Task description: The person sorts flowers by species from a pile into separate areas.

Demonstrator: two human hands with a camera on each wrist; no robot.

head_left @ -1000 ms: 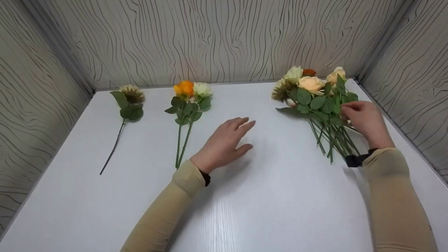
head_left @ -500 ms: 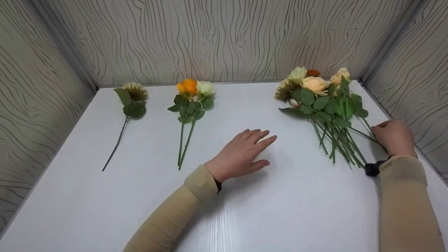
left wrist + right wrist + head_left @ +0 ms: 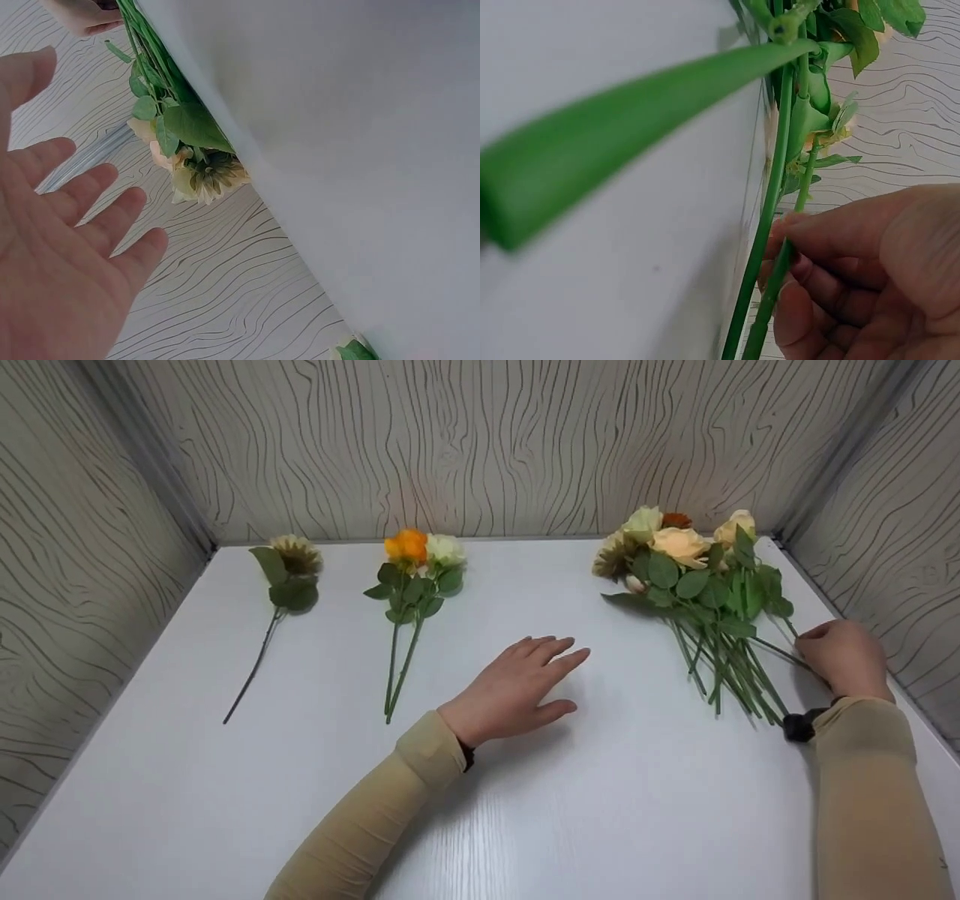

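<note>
On the table's right side lies a pile of flowers [image 3: 679,547] with cream, pale yellow and rust-red heads. Their green stems fan out toward the front. My right hand [image 3: 844,660] is at the pile's right edge and pinches one green flower stem [image 3: 780,266] between thumb and fingers, as the right wrist view shows. That stem's flower head is hidden among the leaves. My left hand [image 3: 521,690] hovers palm down over the middle of the table, fingers spread, holding nothing. In the left wrist view its fingers [image 3: 97,195] are extended, apart from the flowers.
An orange flower [image 3: 406,546] and a whitish one [image 3: 445,551] lie side by side left of centre on the white table [image 3: 600,810]. Farther left is a single cream flower [image 3: 296,556] with a dark stem. Wood-grain panels [image 3: 480,450] wall in the back and sides.
My right hand has moved right and toward the front, from the leaves to a stem at the pile's edge. My left hand has shifted slightly right and nearer.
</note>
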